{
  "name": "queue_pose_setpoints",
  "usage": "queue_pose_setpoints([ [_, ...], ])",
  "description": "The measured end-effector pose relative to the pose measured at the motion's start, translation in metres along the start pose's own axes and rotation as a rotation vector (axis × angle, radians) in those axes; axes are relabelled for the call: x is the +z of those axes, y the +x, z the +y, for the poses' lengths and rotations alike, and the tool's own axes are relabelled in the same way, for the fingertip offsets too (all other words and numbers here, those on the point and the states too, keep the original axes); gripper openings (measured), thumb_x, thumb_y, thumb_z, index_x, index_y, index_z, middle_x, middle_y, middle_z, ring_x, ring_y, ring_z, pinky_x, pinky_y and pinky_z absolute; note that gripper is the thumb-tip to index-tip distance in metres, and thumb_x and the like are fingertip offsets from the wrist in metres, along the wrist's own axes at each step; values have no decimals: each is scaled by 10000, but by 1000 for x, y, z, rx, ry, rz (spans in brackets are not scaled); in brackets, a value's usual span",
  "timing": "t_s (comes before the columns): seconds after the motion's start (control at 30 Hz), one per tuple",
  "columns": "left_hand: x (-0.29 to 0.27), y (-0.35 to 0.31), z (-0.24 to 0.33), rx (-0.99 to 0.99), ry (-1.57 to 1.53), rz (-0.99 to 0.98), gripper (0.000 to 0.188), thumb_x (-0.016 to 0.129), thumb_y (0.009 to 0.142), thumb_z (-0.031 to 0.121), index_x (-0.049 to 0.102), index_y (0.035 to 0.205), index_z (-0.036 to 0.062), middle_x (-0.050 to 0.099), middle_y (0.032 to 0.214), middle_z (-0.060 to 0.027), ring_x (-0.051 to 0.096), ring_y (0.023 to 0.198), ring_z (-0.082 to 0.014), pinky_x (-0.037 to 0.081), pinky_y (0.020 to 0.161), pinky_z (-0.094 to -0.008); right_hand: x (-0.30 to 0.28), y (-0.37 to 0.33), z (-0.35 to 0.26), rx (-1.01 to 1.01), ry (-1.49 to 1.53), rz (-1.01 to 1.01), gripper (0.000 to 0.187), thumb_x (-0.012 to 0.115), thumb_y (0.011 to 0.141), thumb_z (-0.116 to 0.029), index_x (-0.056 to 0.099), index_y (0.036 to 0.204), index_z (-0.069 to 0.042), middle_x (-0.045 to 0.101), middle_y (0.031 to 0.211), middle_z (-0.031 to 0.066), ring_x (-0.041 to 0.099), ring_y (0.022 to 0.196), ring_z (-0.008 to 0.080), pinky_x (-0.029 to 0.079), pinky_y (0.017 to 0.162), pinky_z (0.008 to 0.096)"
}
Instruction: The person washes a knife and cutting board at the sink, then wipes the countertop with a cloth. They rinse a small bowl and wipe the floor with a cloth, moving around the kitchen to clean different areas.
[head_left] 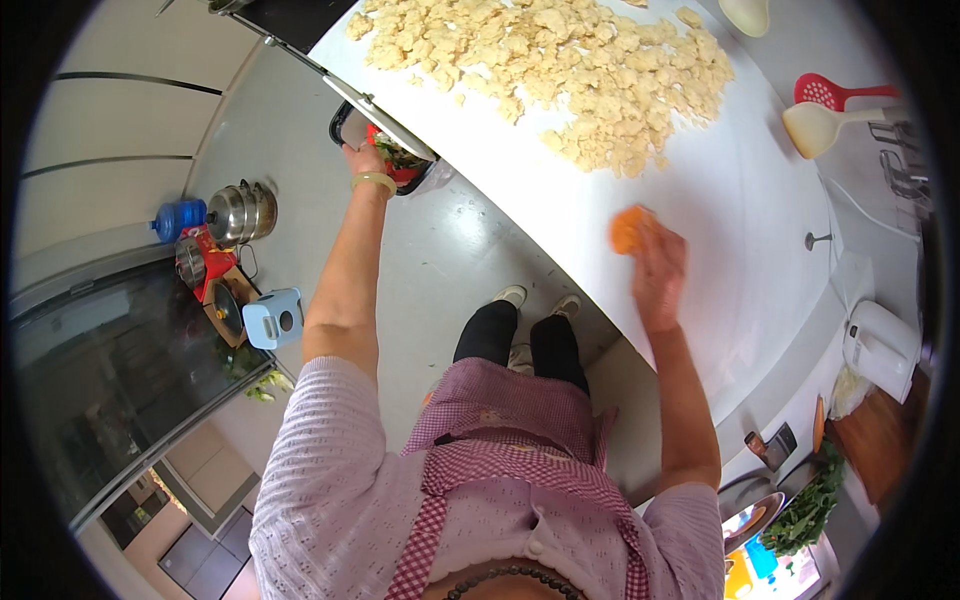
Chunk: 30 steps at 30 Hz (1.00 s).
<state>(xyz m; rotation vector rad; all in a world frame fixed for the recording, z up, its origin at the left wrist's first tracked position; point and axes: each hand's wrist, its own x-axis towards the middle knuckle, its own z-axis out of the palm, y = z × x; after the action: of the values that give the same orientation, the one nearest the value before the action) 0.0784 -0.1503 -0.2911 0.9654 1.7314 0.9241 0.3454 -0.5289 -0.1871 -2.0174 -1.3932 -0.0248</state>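
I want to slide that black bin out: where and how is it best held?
Probably by the exposed rim of the black bin, coming from the person's left. That curved edge shows clear of the white table, whose edge hides the bin's far right side. The person's left hand is right beside that rim, so leave it room.

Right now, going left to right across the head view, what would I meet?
Blue jug → steel pot → left hand → right hand with a blurred orange thing → red turner.
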Motion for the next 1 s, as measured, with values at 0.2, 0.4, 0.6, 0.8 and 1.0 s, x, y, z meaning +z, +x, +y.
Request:
queue_pose_setpoints([
  [0.2,-26,6,-51,181,-169,-240,326,366,988,124,533,1212,-43,675,1097,-177,665,941,-225,526,875,-352,97,37,-65,-51,-164,-10,448,592,744,-20,630,1181,-106,573,1235,72,525,1148,287,430,956,439],
  [0.4,-91,-42,-114,-63,-279,-352,261,396,1016,214,578,926,49,641,803,-72,628,778,-231,526,782,-353,12,-12,-24,59,-231,-1,355,569,813,-30,647,1153,-98,633,1126,63,609,1052,212,482,897,357],
  [0.6,-123,-128,-168,-378,-422,-601,175,547,941,202,600,830,79,607,736,-63,587,670,-203,523,693,-374,-84,-19,159,505,-662,241,412,528,899,-87,518,1310,-107,565,1251,116,555,1123,291,519,806,395],
  [0.8,-115,-201,-202,-286,0,-720,163,553,903,189,621,857,48,626,709,-88,595,650,-237,513,696,-403,-41,5,107,360,-657,34,462,550,859,-1,538,1307,-113,488,1390,95,443,1307,286,429,1018,414],
  [1.0,-99,-252,-150,-531,-101,-640,157,576,906,183,625,853,43,633,725,-84,610,674,-240,518,748,-443,-49,83,211,320,-545,332,435,527,836,28,555,1263,-48,579,1233,124,527,1171,313,439,987,399],
])
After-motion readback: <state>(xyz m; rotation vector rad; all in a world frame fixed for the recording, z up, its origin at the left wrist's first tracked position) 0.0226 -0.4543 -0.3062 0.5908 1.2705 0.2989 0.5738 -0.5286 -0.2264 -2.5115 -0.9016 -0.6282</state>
